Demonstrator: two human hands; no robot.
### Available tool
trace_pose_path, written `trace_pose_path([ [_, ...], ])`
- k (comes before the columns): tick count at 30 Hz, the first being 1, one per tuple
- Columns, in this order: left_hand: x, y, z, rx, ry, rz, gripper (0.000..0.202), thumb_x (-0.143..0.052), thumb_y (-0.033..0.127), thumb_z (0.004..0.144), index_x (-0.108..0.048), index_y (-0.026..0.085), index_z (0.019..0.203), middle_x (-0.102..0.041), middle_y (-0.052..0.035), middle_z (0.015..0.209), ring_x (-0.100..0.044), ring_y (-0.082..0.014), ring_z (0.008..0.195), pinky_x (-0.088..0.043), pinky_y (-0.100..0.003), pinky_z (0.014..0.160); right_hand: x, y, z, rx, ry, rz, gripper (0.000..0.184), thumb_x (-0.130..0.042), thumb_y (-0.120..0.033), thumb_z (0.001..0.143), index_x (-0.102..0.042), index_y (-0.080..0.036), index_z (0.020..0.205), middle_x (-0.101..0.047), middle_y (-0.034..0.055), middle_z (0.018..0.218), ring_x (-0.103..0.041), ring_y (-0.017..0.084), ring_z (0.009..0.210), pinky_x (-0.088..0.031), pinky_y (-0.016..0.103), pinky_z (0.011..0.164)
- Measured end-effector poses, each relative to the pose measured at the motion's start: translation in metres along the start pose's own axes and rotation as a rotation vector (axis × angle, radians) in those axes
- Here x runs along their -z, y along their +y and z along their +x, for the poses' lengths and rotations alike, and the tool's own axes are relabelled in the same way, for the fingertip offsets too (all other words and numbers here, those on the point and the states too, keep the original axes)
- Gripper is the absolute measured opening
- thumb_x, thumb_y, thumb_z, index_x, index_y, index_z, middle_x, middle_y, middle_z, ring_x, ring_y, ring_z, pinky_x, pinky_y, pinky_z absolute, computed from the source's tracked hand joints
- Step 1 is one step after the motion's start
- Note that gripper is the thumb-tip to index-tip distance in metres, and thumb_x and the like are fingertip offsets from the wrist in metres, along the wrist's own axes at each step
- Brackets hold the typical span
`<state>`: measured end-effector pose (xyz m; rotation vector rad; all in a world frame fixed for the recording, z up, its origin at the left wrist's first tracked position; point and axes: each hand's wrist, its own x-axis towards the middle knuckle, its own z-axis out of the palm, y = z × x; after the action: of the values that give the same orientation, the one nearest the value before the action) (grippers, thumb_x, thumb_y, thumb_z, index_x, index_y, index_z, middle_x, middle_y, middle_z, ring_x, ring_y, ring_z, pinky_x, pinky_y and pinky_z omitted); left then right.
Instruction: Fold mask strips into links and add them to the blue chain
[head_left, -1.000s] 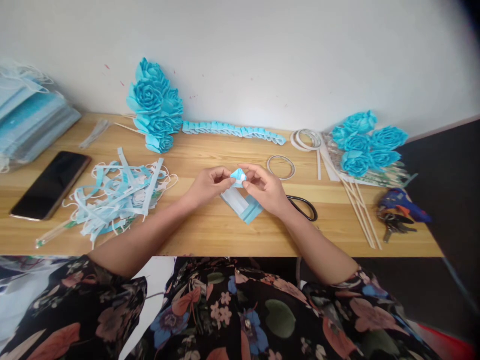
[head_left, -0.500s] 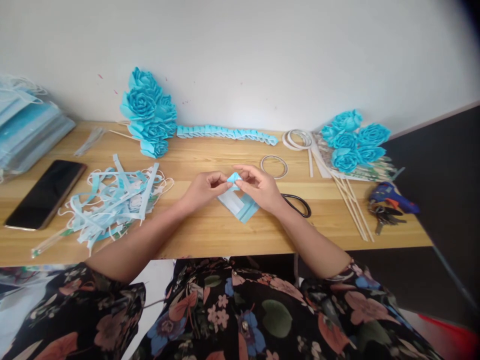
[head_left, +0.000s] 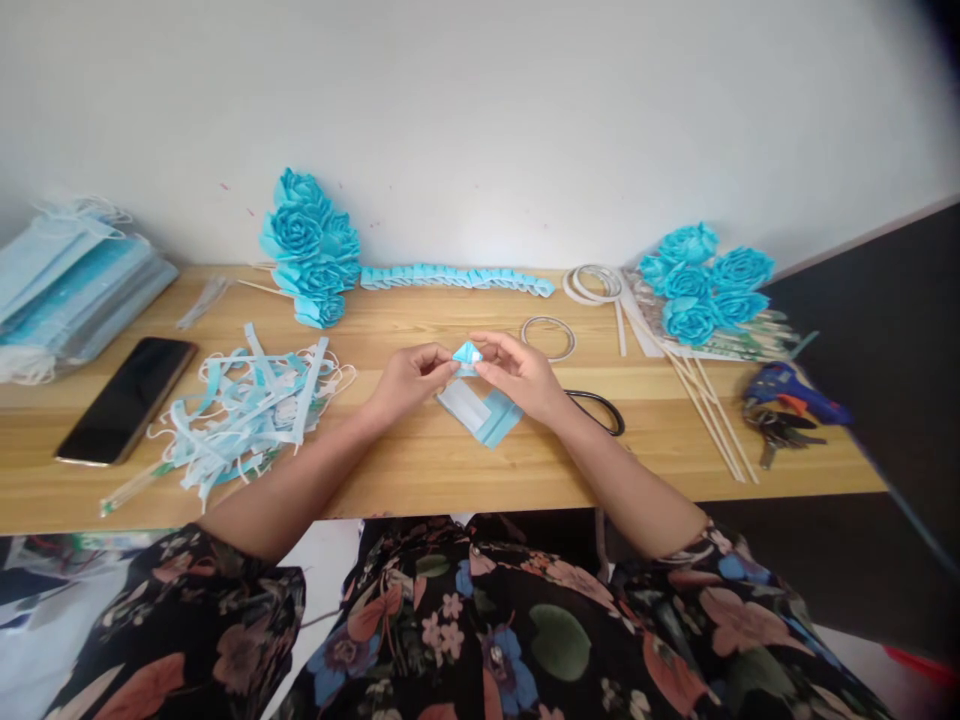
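Note:
Between my two hands is a small folded piece of blue and white mask fabric (head_left: 466,354), its top brought to a triangular point. My left hand (head_left: 411,382) pinches its left side, thumb against fingers. On the other side, my right hand (head_left: 519,374) pinches the right edge. Below them, flat on the table, lie blue and white cut mask pieces (head_left: 484,412). Black-handled scissors (head_left: 596,410) lie just right of my right hand, partly hidden by it. Behind the hands stretches a row of folded blue pieces (head_left: 457,275).
A pile of cut strips and ear loops (head_left: 247,410), a phone (head_left: 127,400) and stacked masks (head_left: 82,290) are on the left. Blue fabric roses (head_left: 307,245) stand at the back; more roses (head_left: 705,285), sticks (head_left: 709,415), tape rolls (head_left: 596,283), keys (head_left: 784,435) and a glue gun (head_left: 795,390) are right.
The view has shifted slightly, so things at the left appear further right and lower. Both hands keep hold of the folded piece, which seems slightly turned.

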<state>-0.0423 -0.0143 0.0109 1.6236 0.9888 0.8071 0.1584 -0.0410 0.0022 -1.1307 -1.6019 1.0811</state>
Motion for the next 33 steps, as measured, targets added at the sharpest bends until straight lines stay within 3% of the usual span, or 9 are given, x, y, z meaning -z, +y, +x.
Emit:
trace_pose_path([
  [8, -0.002, -0.005, -0.001, -0.029, -0.061, -0.065, 0.030, -0.066, 0.044, 0.081, -0.060, 0.015, 0.074, -0.053, 0.0026, 0.064, -0.044, -0.0081, 0.058, -0.036, -0.022, 0.055, -0.003, -0.005, -0.001, -0.013, 0.031, -0.057, 0.036, -0.065, -0.028, 0.082, -0.066, -0.022, 0.117, -0.065, 0.0002, 0.081, -0.060, 0.013, 0.071, -0.049, 0.027, 0.064],
  [15, -0.002, -0.006, 0.000, -0.021, -0.085, -0.061, 0.024, -0.065, 0.037, 0.080, -0.060, 0.015, 0.072, -0.054, 0.0027, 0.065, -0.044, -0.0076, 0.058, -0.036, -0.022, 0.057, -0.001, -0.007, -0.003, -0.024, 0.033, -0.015, 0.032, -0.057, -0.035, 0.090, -0.066, -0.022, 0.118, -0.066, 0.0008, 0.081, -0.061, 0.014, 0.072, -0.050, 0.029, 0.068],
  [19, -0.004, -0.010, -0.001, -0.043, -0.088, 0.001, 0.024, -0.064, 0.036, 0.081, -0.061, 0.014, 0.071, -0.053, 0.0028, 0.063, -0.042, -0.0076, 0.057, -0.033, -0.022, 0.055, -0.002, -0.005, -0.002, -0.049, -0.027, 0.025, 0.043, -0.067, -0.040, 0.083, -0.063, -0.025, 0.123, -0.067, 0.0024, 0.094, -0.062, 0.014, 0.074, -0.052, 0.029, 0.067],
  [22, -0.007, -0.014, -0.002, -0.070, -0.102, 0.040, 0.024, -0.064, 0.036, 0.082, -0.063, 0.014, 0.072, -0.052, 0.0029, 0.061, -0.041, -0.0076, 0.057, -0.031, -0.021, 0.054, -0.004, -0.006, -0.003, -0.079, -0.041, -0.001, 0.044, -0.070, -0.036, 0.080, -0.063, -0.025, 0.122, -0.064, 0.0006, 0.088, -0.058, 0.012, 0.066, -0.051, 0.028, 0.061],
  [27, -0.008, -0.018, -0.003, -0.077, -0.112, 0.055, 0.022, -0.065, 0.035, 0.082, -0.065, 0.014, 0.075, -0.054, 0.0023, 0.063, -0.042, -0.0077, 0.057, -0.032, -0.021, 0.054, -0.005, -0.006, -0.003, -0.079, 0.017, 0.020, 0.036, -0.065, -0.035, 0.084, -0.066, -0.023, 0.118, -0.063, -0.0005, 0.081, -0.058, 0.012, 0.064, -0.050, 0.028, 0.060],
  [33, -0.004, -0.015, -0.001, -0.040, -0.050, -0.011, 0.023, -0.066, 0.037, 0.081, -0.063, 0.015, 0.077, -0.056, 0.0018, 0.065, -0.045, -0.0080, 0.057, -0.035, -0.021, 0.055, 0.003, -0.005, -0.002, -0.085, 0.097, 0.071, 0.036, -0.057, -0.046, 0.092, -0.067, -0.023, 0.117, -0.066, 0.0016, 0.081, -0.062, 0.015, 0.069, -0.053, 0.031, 0.068],
])
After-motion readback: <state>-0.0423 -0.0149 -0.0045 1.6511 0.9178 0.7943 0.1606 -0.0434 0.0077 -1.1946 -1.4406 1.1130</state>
